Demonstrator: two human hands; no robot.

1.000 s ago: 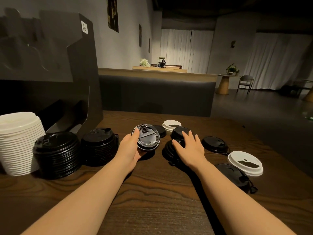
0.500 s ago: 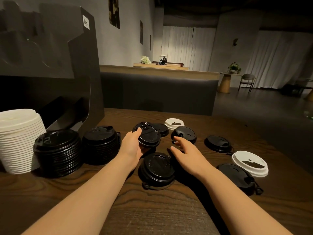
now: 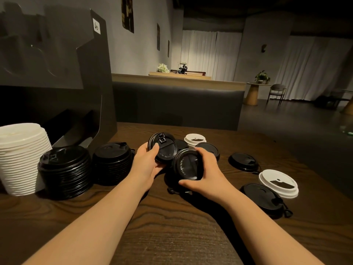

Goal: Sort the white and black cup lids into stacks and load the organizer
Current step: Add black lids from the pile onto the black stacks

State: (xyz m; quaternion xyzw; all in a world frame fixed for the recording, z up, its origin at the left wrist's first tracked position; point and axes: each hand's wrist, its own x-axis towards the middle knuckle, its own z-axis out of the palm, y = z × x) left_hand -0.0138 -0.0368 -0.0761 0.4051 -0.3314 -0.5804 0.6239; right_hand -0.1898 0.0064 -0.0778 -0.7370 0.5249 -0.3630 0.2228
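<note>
Black lids fill both of a person's hands at a dim café table: the left hand [image 3: 146, 163] grips one black lid [image 3: 162, 148] tilted up by its rim, while the right hand [image 3: 205, 174], which half a second ago reached flat toward lids lying on the wood, has now lifted a second black lid [image 3: 188, 165], thumb and fingers curled round its edge, and swung it beside the first. The two look ready to be nested. Left of them stand a white stack [image 3: 21, 157] and two black stacks [image 3: 65, 169], with the dark organizer [image 3: 91, 77] behind. Loose lids, including a white lid [image 3: 278, 183] at near right, remain scattered on the table [image 3: 172, 236], so sorting appears unfinished.
</note>
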